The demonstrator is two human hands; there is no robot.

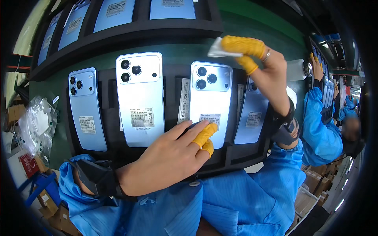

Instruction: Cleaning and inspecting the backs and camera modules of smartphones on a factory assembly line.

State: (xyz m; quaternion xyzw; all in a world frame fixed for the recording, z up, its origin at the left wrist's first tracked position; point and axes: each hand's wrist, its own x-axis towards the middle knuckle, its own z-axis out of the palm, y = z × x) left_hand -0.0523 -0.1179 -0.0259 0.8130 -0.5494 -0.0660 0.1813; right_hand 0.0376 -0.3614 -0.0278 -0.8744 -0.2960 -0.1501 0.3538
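Phone (212,102) in pale blue lies back up in the near dark tray (170,106), third from the left of four, its camera end to the far side. We judge it fairly light, stiff and slick across its glossy back, with lenses that would scratch easily; the long side edges, clear of the lenses, look the best hold. Near its lower middle we see a silver-grey label (210,117) with rows of fine print and symbols, partly under our fingers; a maker's name is printed there too. A white printed strip (183,100) stands just left of the phone.

Our left hand (167,159), palm down and loosely bent, rests its fingertips on the label, gripping nothing that we can see. Our right hand (271,74), above the phone's far right, pinches a white wipe (220,49) between yellow-covered fingers and thumb; blurred as it is, we can't say whether it is cloth or paper.

Farther out, we have another dark tray (165,29) of phones on the green desk (185,51), a clear plastic bag (33,126) at left, a white bottle (295,70) at right, and beyond it a co-worker's blue sleeve (321,131).
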